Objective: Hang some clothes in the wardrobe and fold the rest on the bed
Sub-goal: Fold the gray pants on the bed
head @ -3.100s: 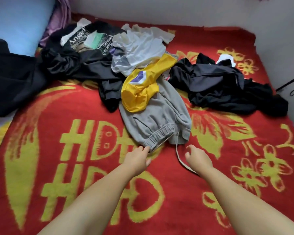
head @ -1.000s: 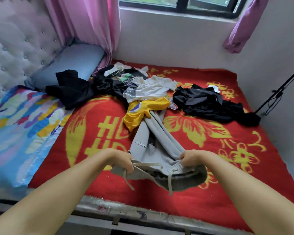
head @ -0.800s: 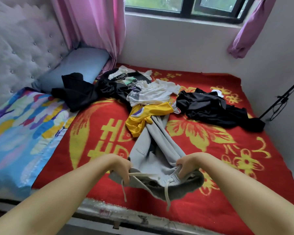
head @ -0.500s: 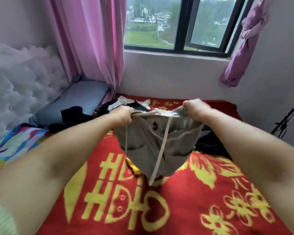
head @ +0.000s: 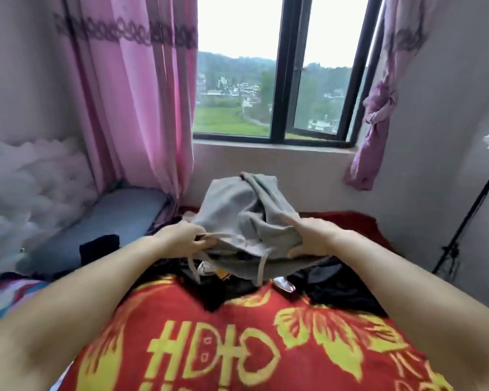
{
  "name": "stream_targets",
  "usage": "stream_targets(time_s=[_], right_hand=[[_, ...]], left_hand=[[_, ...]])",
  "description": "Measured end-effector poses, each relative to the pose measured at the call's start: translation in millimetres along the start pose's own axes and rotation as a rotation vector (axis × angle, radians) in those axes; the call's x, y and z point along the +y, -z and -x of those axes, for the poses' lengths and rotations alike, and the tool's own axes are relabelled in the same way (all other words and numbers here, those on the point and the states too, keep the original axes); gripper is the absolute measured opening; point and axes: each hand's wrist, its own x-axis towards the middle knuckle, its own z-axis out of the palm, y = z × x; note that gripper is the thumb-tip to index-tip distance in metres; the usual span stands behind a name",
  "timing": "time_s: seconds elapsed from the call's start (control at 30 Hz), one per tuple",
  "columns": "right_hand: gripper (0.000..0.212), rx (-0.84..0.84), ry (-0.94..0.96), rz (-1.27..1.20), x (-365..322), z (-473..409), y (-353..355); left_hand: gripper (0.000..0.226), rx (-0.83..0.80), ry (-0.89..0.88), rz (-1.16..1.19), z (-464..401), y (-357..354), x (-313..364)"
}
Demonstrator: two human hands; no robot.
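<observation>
Grey sweatpants (head: 246,215) billow in the air over the bed, legs thrown up and away from me, white drawstrings dangling below. My left hand (head: 181,239) pinches the waistband at its left side. My right hand (head: 311,235) grips the waistband at the right, thumb under the cloth and forefinger stretched over it. Beneath the pants lie dark clothes (head: 336,283) and a scrap of yellow garment (head: 223,275), mostly hidden. The red blanket with yellow patterns (head: 237,348) covers the bed.
A blue pillow (head: 105,221) with a black garment (head: 99,248) on it lies at the left by the tufted headboard (head: 26,187). Pink curtains (head: 141,94) and a window stand behind the bed. A black stand (head: 469,218) leans against the right wall.
Both hands took the sweatpants by the waistband, pulled them out of the pile and lifted them. Now the legs have flipped up and forward, and my view has risen toward the window.
</observation>
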Motion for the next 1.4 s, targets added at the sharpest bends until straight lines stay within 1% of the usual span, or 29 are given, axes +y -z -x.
stream_targets(time_s=[0.03,0.07,0.1,0.17,0.2,0.23,0.3,0.43,0.5,0.57,0.6,0.63,0.7,0.77,0.83,0.87,0.9,0.93,1.0,1.03,1.07,1.1,1.13,1.17,1.2,1.27,1.3,1.33,1.4], right_hand=[[0.104,-0.120,0.020,0.058,-4.9,5.6,-22.1],[0.101,-0.211,0.034,0.112,-9.2,11.8,-39.9],[0.091,-0.254,0.042,0.158,-10.7,15.9,-49.3],[0.069,-0.266,0.043,0.175,-11.6,24.4,-52.6],[0.061,-0.272,0.033,0.164,-10.6,27.6,-51.3],[0.056,-0.288,0.021,0.154,-9.7,29.1,-50.2],[0.049,-0.337,-0.011,0.132,-11.3,33.5,-45.4],[0.045,-0.422,-0.111,0.074,-14.2,45.2,-36.1],[0.042,-0.418,-0.188,0.046,-12.6,52.5,-37.0],[0.040,-0.370,-0.238,0.031,-13.0,59.4,-44.6],[0.039,-0.368,-0.246,0.019,-13.8,63.5,-48.9],[0.040,-0.396,-0.243,-0.008,-13.3,67.7,-54.5],[0.044,-0.543,-0.272,-0.142,-9.5,77.2,-64.4],[0.044,-0.701,-0.307,-0.259,-8.1,86.1,-66.8],[0.040,-0.783,-0.343,-0.303,-8.6,89.1,-64.6],[0.038,-0.796,-0.355,-0.316,-10.2,89.1,-62.2],[0.036,-0.799,-0.361,-0.336,-12.5,88.3,-59.5],[0.034,-0.787,-0.364,-0.354,-16.0,87.0,-56.3],[0.034,-0.760,-0.356,-0.385,-26.7,83.3,-51.7],[0.033,-0.751,-0.347,-0.397,-33.9,80.5,-50.5],[0.033,-0.744,-0.337,-0.406,-41.6,77.5,-49.6],[0.031,-0.736,-0.325,-0.410,-49.2,74.7,-48.7],[0.030,-0.733,-0.315,-0.409,-56.4,71.5,-47.0],[0.028,-0.738,-0.305,-0.404,-63.3,67.8,-45.5],[0.026,-0.745,-0.297,-0.398,-69.6,64.5,-43.5],[0.021,-0.742,-0.274,-0.381,-79.0,59.3,-37.7],[0.021,-0.729,-0.264,-0.377,-82.6,56.4,-34.6],[0.022,-0.707,-0.255,-0.387,-85.5,53.7,-31.1],[0.026,-0.656,-0.237,-0.432,-89.2,46.2,-23.6]], left_hand=[[0.029,-0.070,0.031,0.004,6.7,-21.8,0.5],[0.024,-0.109,0.069,0.047,13.8,-39.2,1.0],[0.018,-0.128,0.107,0.089,18.4,-48.0,0.1],[0.008,-0.206,0.170,0.124,30.5,-56.3,0.4],[0.009,-0.257,0.189,0.124,36.1,-57.1,1.7],[0.010,-0.301,0.217,0.124,41.2,-57.0,3.8],[0.014,-0.326,0.284,0.152,49.8,-61.1,3.9],[0.028,-0.274,0.466,0.229,73.0,-62.6,-0.6],[0.030,-0.268,0.536,0.242,82.9,-67.1,0.8],[0.035,-0.282,0.577,0.364,89.9,-75.0,6.1],[0.039,-0.320,0.576,0.442,94.4,-78.2,9.6],[0.043,-0.396,0.561,0.510,100.2,-80.5,12.8],[0.047,-0.614,0.490,0.574,111.1,-81.8,17.3],[0.045,-0.823,0.406,0.581,119.5,-80.4,21.9],[0.041,-0.956,0.336,0.566,121.5,-79.0,27.7],[0.040,-0.963,0.316,0.574,120.3,-77.7,29.5],[0.038,-0.931,0.312,0.603,117.9,-76.8,29.8],[0.038,-0.837,0.333,0.666,114.2,-76.7,26.8],[0.035,-0.493,0.459,0.896,105.0,-80.7,14.4],[0.033,-0.307,0.512,0.942,100.8,-86.0,6.3],[0.032,-0.184,0.521,0.881,98.3,-92.7,0.6],[0.041,-0.159,0.489,0.731,98.2,-101.1,1.3],[0.058,-0.186,0.436,0.571,98.9,-112.6,8.2],[0.071,-0.212,0.350,0.486,100.1,-124.0,19.3],[0.076,-0.234,0.228,0.498,101.3,-135.6,33.6],[0.074,-0.338,-0.002,0.724,107.0,-153.7,72.4],[0.079,-0.398,-0.058,0.834,109.2,-163.2,90.6],[0.090,-0.412,-0.091,0.891,110.8,-176.3,103.0],[0.112,-0.331,-0.064,0.867,112.5,-207.9,114.9]])
